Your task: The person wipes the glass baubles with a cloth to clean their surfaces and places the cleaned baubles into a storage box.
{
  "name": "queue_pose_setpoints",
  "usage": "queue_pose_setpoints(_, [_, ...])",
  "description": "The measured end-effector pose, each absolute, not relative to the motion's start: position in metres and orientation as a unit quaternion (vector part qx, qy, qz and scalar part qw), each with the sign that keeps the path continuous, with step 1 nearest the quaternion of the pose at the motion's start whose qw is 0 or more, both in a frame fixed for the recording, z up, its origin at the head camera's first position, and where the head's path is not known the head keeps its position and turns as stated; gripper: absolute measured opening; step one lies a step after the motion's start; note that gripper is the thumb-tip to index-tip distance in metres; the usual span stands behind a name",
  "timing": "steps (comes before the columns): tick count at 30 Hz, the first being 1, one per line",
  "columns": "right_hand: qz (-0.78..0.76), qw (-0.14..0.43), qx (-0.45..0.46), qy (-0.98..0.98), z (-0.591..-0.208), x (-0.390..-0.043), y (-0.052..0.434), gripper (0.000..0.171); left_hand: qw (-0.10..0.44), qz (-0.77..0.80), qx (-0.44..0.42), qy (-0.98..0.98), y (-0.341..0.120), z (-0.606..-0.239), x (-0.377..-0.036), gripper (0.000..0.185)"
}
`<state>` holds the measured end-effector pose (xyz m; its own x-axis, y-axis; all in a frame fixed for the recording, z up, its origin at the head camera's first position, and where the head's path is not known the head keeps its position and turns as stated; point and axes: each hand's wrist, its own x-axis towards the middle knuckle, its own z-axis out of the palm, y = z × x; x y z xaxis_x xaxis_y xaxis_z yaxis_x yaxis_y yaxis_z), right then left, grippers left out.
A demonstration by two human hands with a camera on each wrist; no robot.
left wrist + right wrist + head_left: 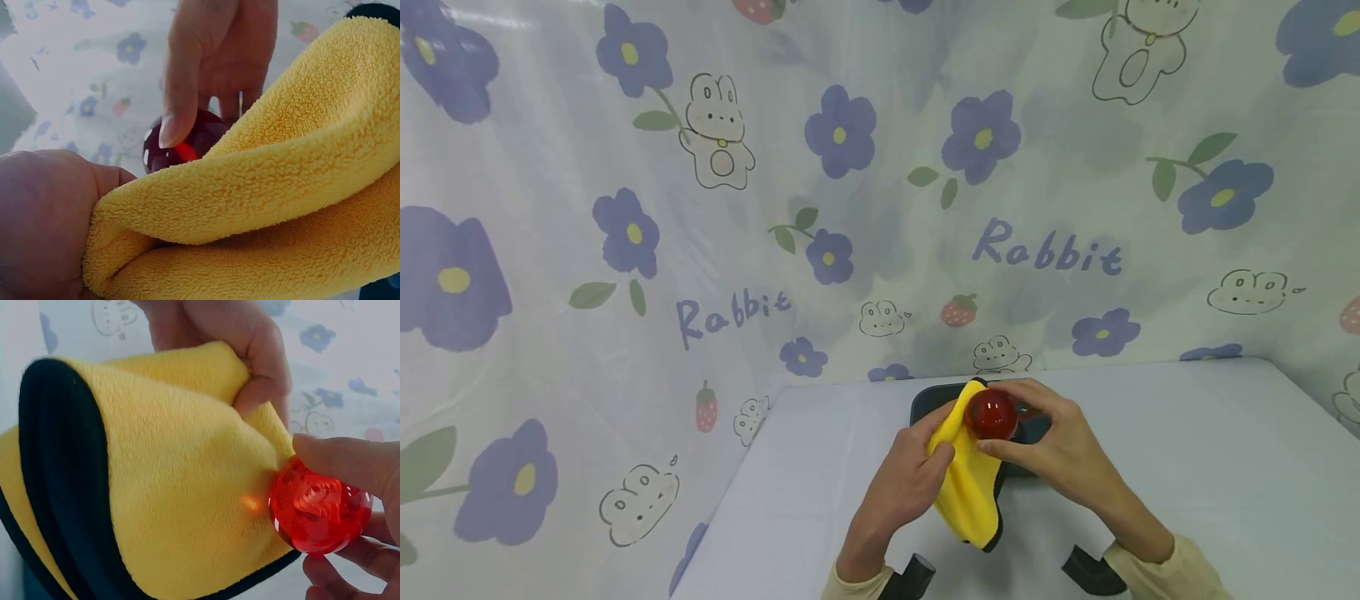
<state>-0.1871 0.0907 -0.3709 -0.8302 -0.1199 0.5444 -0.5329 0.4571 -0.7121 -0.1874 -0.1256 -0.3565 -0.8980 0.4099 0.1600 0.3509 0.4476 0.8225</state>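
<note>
My right hand [1060,437] holds a clear red ball [992,414] between thumb and fingers. Against the ball's left side lies a yellow cloth [966,487] with dark edging, gripped by my left hand [913,471] near its top left part. The cloth hangs down in folds, and its fluffy pile [262,187] fills much of the left wrist view. In the right wrist view, the glassy red ball [320,509] touches the cloth's edge and throws a small orange glint on it. Part of the ball is hidden behind the cloth in the left wrist view.
Behind the hands a dark tray [932,398] stands on the white table [820,467], largely covered by the cloth and hands. A curtain [895,192] printed with flowers and rabbits hangs along the back and left. Dark wrist straps [1093,573] show near both sleeves.
</note>
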Motion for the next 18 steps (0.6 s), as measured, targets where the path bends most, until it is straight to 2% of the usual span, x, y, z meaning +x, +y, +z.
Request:
queue_pose_setpoints(6, [0.511, 0.209, 0.206, -0.808, -0.3707, -0.1901, 0.0951, 0.057, 0.037, 0.480, 0.215, 0.850, -0.1261, -0.3538, -0.1842, 0.056])
queue_pose_setpoints(18, [0.543, 0.176, 0.166, -0.804, -0.3712, -0.1932, 0.0967, 0.065, 0.018, 0.476, 0.201, 0.856, -0.1254, -0.3466, -0.1773, 0.057])
